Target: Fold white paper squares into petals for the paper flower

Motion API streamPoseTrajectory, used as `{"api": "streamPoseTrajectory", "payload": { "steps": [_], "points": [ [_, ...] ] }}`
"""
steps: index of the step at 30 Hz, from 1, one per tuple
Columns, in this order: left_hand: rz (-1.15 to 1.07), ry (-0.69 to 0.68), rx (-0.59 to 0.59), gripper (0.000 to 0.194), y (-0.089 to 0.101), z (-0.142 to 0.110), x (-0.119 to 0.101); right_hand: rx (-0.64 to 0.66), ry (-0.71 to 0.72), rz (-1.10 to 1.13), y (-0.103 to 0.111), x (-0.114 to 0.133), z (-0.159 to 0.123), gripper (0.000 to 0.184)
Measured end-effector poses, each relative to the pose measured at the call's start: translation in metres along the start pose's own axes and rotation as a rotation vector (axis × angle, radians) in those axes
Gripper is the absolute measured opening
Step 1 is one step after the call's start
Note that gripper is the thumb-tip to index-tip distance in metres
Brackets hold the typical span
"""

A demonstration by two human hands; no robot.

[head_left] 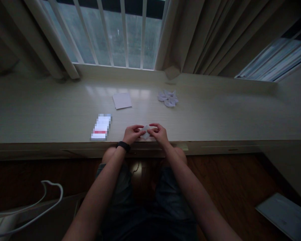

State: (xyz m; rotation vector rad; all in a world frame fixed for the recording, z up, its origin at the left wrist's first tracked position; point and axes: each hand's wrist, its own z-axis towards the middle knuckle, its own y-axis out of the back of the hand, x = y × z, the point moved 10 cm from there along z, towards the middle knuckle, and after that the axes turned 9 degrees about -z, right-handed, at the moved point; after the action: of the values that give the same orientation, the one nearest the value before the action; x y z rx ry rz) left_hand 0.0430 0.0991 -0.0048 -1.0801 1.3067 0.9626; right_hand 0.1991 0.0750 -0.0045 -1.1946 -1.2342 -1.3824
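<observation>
Between my two hands is a small piece of folded white paper (145,131), held just above the front edge of the pale ledge (210,113). My left hand (132,133), with a black band on its wrist, pinches the paper's left side between thumb and fingers. On the other side, my right hand (159,133) grips it the same way. Farther back lies a stack of square white paper sheets (122,100). To its right sit several folded white paper pieces (168,98) in a loose cluster.
A phone with a lit, blurred screen (101,127) lies left of my hands. Curtains (203,36) hang around the barred window (115,33) behind the ledge. A white cable (61,194) loops at lower left, and a flat pale panel (286,214) rests on the floor at right.
</observation>
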Motion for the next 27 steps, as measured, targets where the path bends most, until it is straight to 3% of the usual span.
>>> {"api": "streamPoseTrajectory", "payload": {
  "steps": [9, 15, 22, 27],
  "points": [
    [-0.022, -0.028, 0.096, 0.06, -0.008, -0.002, -0.01, 0.119, 0.021, 0.026, -0.008, 0.002, 0.001, 0.05],
    [-0.037, 0.026, 0.139, 0.065, -0.011, -0.004, -0.009, 0.107, 0.004, 0.071, -0.006, 0.005, -0.001, 0.052],
    [-0.074, 0.015, 0.062, 0.053, -0.005, -0.003, -0.006, 0.031, 0.032, 0.018, -0.001, 0.002, 0.0, 0.044],
    [-0.064, -0.035, 0.006, 0.038, 0.0, -0.001, -0.006, 0.062, 0.073, -0.081, -0.002, 0.005, -0.002, 0.034]
  ]
}}
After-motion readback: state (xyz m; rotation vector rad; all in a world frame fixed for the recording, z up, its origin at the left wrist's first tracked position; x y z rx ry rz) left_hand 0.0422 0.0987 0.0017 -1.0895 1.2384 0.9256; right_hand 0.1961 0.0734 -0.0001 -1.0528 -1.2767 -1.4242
